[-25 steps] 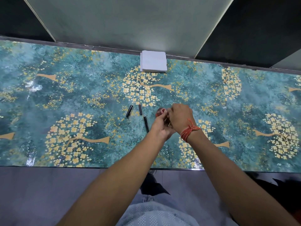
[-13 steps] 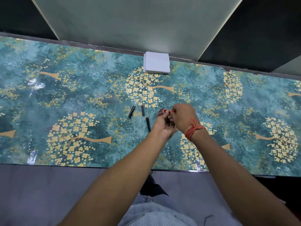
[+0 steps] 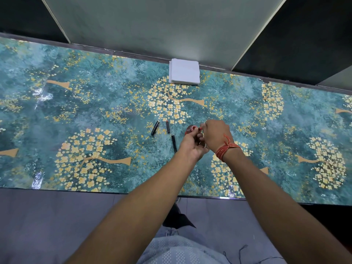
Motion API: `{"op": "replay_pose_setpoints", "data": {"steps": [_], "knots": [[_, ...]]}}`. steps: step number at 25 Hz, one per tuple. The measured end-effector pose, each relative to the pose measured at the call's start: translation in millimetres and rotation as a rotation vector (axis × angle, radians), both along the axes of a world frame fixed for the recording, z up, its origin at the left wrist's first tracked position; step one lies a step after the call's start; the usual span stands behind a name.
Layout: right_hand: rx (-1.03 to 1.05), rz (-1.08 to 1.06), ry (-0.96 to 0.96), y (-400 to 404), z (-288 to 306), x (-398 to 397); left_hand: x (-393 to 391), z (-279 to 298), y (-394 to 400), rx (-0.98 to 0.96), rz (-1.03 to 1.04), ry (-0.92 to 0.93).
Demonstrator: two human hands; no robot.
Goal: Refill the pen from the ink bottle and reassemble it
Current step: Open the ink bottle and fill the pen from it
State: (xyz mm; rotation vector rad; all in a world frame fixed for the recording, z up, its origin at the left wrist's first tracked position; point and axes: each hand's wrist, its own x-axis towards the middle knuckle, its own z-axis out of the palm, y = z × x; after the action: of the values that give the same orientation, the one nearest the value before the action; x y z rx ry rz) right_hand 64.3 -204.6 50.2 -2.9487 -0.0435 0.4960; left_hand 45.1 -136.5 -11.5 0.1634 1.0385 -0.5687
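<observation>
Both arms reached forward; left hand [image 3: 191,144] gripped the ink bottle [image 3: 191,129], right hand [image 3: 216,133] fingers pinched something red at its mouth, mid-counter [image 3: 95,103], pen parts [image 3: 167,133] at nine o'clock.

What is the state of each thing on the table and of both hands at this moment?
Left hand: curled round the ink bottle.
Right hand: fingers curled at the bottle's top, pinching something small and red.
Three pen parts: lying apart on the table, so the pen is not assembled.
White paper stack: lying flat at the far edge, untouched.
</observation>
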Motion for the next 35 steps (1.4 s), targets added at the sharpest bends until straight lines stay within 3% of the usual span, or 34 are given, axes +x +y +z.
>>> {"op": "replay_pose_setpoints", "data": {"steps": [6, 28, 35], "knots": [[-0.015, 0.094, -0.049, -5.1, -3.8, -4.3, -1.2, 3.5, 2.2, 0.012, -0.03, -0.028], [-0.044, 0.104, -0.046, -2.1, -11.4, -4.9, 3.4, 8.2, 6.3, 0.061, -0.031, -0.042], [0.042, 0.036, -0.042, -3.1, -11.7, -6.5, 1.9, 4.4, 5.1, 0.058, -0.027, -0.048]]}}
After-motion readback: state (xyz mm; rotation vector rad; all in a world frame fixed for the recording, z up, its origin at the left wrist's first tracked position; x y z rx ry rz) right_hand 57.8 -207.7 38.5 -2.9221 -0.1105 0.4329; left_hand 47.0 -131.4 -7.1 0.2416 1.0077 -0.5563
